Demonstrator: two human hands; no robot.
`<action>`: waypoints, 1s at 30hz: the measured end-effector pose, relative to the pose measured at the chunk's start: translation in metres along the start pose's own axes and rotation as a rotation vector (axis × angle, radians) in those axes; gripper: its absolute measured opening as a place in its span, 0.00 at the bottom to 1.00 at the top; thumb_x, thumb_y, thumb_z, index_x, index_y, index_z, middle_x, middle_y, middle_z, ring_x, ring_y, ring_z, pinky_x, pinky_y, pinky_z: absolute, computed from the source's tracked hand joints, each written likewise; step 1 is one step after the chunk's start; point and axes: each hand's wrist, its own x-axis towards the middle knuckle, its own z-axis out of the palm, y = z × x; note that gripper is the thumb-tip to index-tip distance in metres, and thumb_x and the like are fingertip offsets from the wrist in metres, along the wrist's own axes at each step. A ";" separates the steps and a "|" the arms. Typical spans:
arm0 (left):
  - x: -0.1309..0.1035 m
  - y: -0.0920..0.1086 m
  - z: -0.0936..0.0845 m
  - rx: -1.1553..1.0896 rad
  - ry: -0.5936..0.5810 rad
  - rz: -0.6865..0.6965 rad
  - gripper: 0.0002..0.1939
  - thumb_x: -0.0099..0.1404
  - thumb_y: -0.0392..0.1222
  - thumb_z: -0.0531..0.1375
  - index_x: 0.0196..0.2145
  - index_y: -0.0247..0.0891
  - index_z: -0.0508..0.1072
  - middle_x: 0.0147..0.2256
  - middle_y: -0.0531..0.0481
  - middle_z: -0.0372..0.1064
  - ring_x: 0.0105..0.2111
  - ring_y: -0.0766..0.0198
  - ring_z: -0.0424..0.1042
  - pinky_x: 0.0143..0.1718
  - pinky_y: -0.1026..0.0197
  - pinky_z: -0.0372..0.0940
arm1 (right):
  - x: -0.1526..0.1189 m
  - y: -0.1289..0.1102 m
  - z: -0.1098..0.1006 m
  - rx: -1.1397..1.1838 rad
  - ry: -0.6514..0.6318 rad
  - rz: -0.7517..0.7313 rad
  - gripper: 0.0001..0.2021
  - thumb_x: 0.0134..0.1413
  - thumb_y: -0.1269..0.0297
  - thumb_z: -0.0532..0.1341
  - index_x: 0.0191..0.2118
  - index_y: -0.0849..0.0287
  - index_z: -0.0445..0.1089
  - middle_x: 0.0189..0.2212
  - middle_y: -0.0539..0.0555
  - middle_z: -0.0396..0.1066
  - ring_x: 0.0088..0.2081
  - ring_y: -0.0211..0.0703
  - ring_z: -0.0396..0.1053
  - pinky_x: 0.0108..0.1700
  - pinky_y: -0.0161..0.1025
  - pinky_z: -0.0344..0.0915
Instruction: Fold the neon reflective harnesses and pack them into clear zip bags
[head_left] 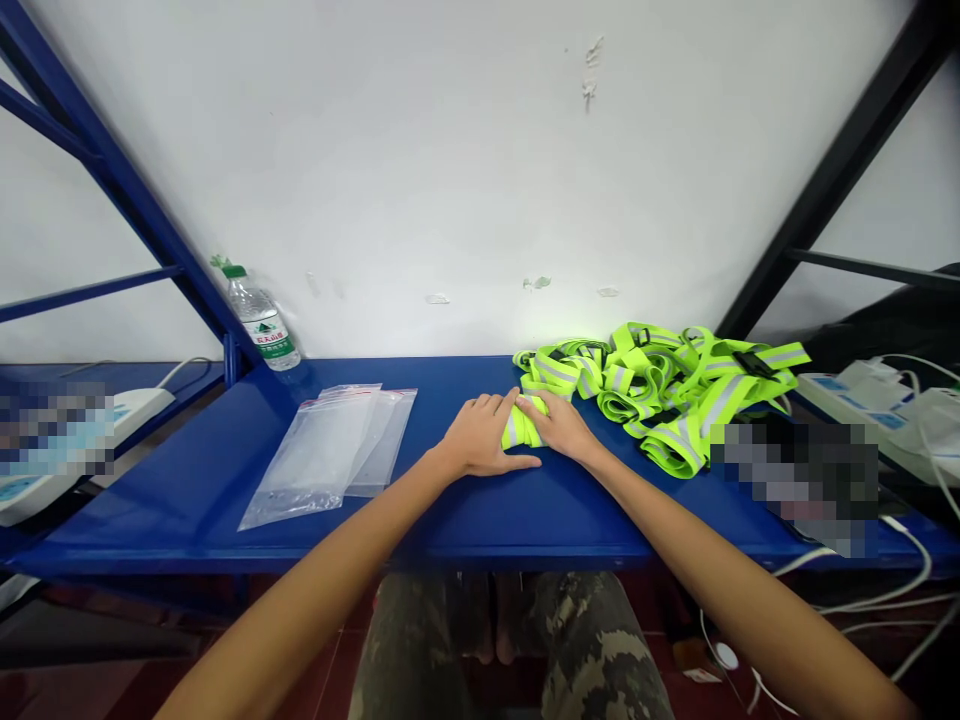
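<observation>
Reaching over camouflage trousers [607, 660] and past the near edge of a blue table [465, 530], palms down. With the left hand [480, 435], cupping the left side of a folded neon-yellow strap bundle [523, 430]: fingers close together and bent over the top, thumb spread away to the right, just on the near side of the fabric. With the right hand [562, 425], gripping the bundle's right side in a narrow curl, thumb laid across the top beside the left fingertips; impossible to tell how the other fingers sit, being mostly hidden. Between the two palms, mid-table, only a small patch of yellow and grey reflective band showing.

Off to the left, well apart from the left hand, overlapping clear zip bags [330, 450] with red seal lines, lying flat. Toward the right end, a dark item [802, 475], too pixelated to name, near white cables [919, 560]. Farther back, just behind and right of the right hand, a loose heap of matching straps [660, 380] with black buckles. Near the back left corner, a green-capped water bottle [262, 320]. Beyond everything, a scuffed white wall [420, 170].
</observation>
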 end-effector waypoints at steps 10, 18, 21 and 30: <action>0.000 0.012 -0.002 0.035 -0.002 -0.131 0.46 0.58 0.60 0.60 0.66 0.35 0.49 0.52 0.37 0.68 0.47 0.45 0.68 0.45 0.51 0.62 | -0.004 -0.012 0.002 0.461 0.041 0.177 0.26 0.50 0.41 0.62 0.39 0.63 0.75 0.34 0.56 0.76 0.35 0.47 0.72 0.36 0.39 0.67; -0.014 0.003 -0.020 0.031 -0.007 -0.204 0.35 0.58 0.54 0.61 0.59 0.38 0.58 0.48 0.41 0.70 0.46 0.47 0.69 0.45 0.51 0.62 | -0.005 -0.043 0.004 0.947 -0.220 0.349 0.27 0.34 0.58 0.75 0.44 0.56 0.69 0.35 0.50 0.74 0.34 0.42 0.74 0.36 0.38 0.72; -0.017 0.000 -0.025 -0.010 0.012 -0.186 0.38 0.58 0.53 0.61 0.61 0.35 0.55 0.49 0.40 0.69 0.47 0.47 0.69 0.46 0.50 0.63 | -0.004 -0.049 0.006 1.020 -0.322 0.461 0.27 0.29 0.65 0.76 0.40 0.58 0.68 0.33 0.51 0.76 0.31 0.44 0.75 0.32 0.41 0.74; -0.030 -0.039 -0.066 -0.110 0.110 -0.443 0.25 0.65 0.60 0.53 0.50 0.39 0.70 0.52 0.40 0.66 0.55 0.49 0.61 0.56 0.48 0.59 | -0.008 -0.044 0.008 1.039 -0.212 0.551 0.24 0.30 0.70 0.76 0.38 0.61 0.71 0.35 0.55 0.77 0.34 0.50 0.77 0.35 0.48 0.78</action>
